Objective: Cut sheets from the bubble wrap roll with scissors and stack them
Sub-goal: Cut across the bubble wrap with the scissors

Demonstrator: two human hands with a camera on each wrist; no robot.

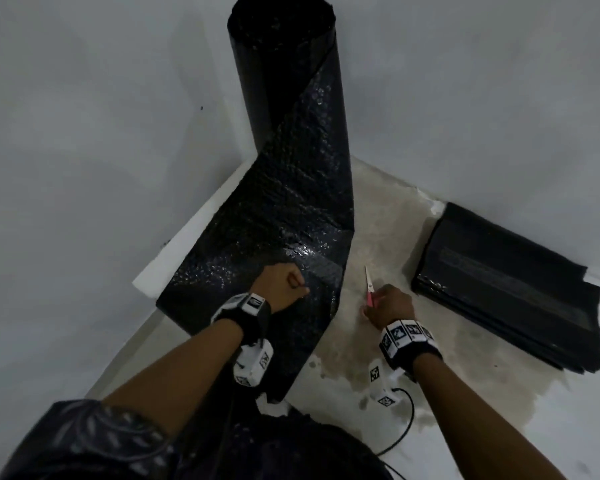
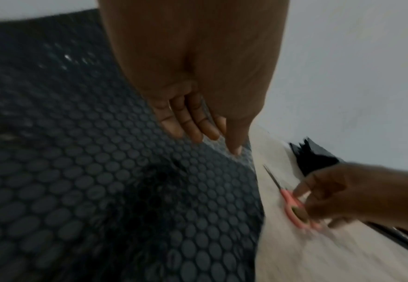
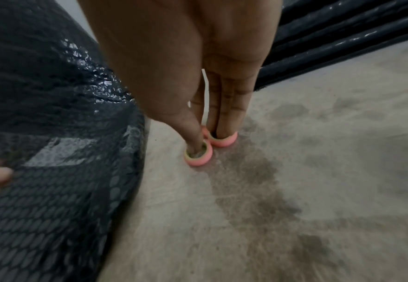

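Your hands at the bubble wrap roll (image 1: pixel 288 109).
Left hand (image 1: pixel 282 285) pinches the unrolled sheet near its edge; right hand (image 1: pixel 392 304) fingers the scissors (image 1: pixel 369 286) on bare floor (image 1: pixel 378 233).

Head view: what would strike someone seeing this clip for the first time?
The tall black bubble wrap roll standing in the corner, its loose end running down across the floor under the left hand. Beside it, the right hand has fingers in the pink-handled scissors, and a stack of cut sheets lies to the right.

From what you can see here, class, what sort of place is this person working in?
Probably a bare room corner used as a makeshift packing spot: plain white walls, a stained floor, a tall bubble wrap roll and a stack of cut sheets.
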